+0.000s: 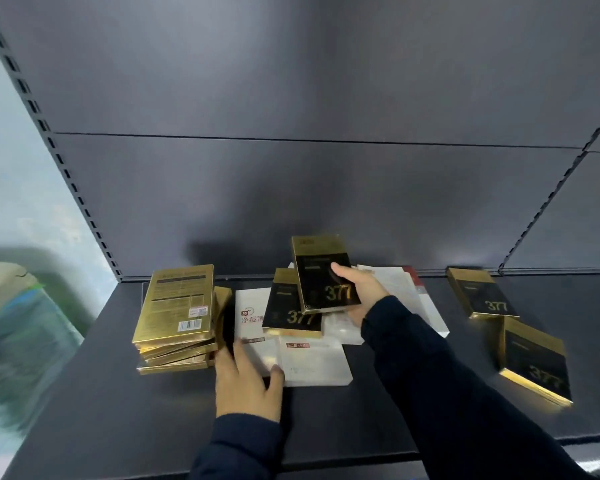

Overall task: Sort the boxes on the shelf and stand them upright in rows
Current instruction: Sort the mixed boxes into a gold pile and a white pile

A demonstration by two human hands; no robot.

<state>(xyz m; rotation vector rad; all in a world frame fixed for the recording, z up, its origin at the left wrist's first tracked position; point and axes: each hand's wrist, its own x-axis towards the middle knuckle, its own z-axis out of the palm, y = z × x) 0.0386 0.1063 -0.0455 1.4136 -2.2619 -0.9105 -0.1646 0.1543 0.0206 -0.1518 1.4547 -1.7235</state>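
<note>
Gold-and-black boxes marked 377 and flat white boxes lie on a dark shelf (118, 403). My right hand (361, 292) holds one gold-and-black box (321, 271) tilted up above the middle pile. Another 377 box (291, 310) lies flat beneath it on the white boxes (309, 365). My left hand (243, 386) is spread with fingers apart, resting on a white box beside a stack of gold boxes (177, 317) lying back side up at the left. Two more 377 boxes (478, 296) (534, 362) lie flat at the right.
The shelf's grey back panel (291, 185) rises behind the boxes, with slotted uprights (66, 168) at the left and right. A blurred white and green object (18, 323) sits outside the shelf at the left.
</note>
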